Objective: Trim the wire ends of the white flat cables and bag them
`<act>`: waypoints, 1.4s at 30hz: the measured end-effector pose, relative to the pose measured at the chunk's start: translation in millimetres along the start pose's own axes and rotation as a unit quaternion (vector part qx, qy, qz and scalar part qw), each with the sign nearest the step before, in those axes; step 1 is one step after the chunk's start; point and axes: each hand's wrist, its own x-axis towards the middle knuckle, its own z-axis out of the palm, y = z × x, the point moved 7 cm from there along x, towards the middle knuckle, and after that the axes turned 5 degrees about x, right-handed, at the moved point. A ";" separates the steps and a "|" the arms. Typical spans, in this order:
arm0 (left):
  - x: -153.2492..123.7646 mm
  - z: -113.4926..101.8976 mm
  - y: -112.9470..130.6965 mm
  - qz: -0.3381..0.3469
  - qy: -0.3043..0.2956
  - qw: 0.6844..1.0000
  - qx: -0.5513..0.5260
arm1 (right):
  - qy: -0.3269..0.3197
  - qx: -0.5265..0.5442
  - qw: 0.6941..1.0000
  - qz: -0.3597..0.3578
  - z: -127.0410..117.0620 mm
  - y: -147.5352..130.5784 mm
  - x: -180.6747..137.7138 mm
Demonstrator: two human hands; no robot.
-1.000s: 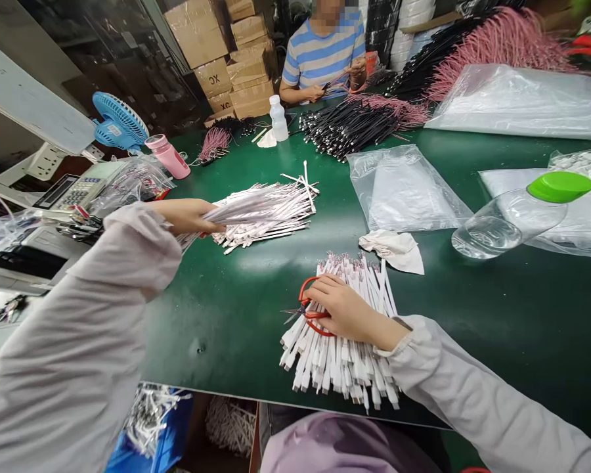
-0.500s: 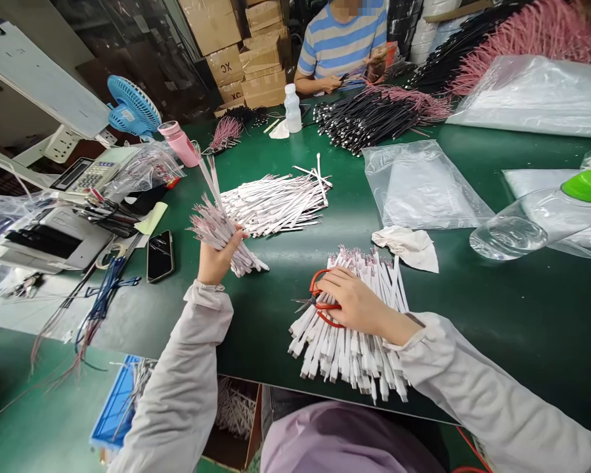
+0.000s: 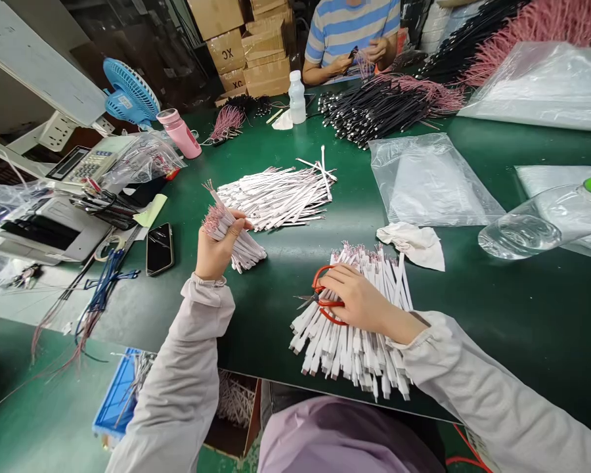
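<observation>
Jutting past left fingers (image 3: 234, 228): cables (image 3: 249, 252)

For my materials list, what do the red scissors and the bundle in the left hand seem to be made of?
Scissors: blades probably steel, from their grey, metallic look; handles smooth red, perhaps plastic or coated metal. Bundle of white cables: apparently plastic, evenly white and smooth; pinkish strands at one end look like insulated wire.
</observation>
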 end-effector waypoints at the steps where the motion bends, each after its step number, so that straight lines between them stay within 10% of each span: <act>1: 0.4 0.8 0.1 -0.001 0.003 1.000 -0.003 | 0.001 -0.001 1.000 -0.001 -0.3 -0.2 0.0; 15: 6.4 15.0 4.7 -0.071 -0.010 0.988 -0.139 | -0.012 0.011 1.000 0.005 -2.3 2.3 2.0; 20: -11.7 84.2 -19.7 -0.286 -0.206 0.896 -0.270 | -0.036 0.017 0.999 0.001 -6.8 5.4 2.7; 24: -35.0 125.0 -44.1 -0.399 -0.229 0.824 -0.330 | -0.046 0.027 0.999 -0.006 -9.9 3.9 1.8; 34: -55.0 135.3 -51.9 -0.480 -0.298 0.754 -0.334 | -0.051 0.060 0.997 -0.012 -13.5 3.7 0.2; 42: -75.4 150.2 -43.5 -0.389 -0.301 0.832 -0.256 | 0.188 0.164 0.946 0.207 -47.8 41.0 2.5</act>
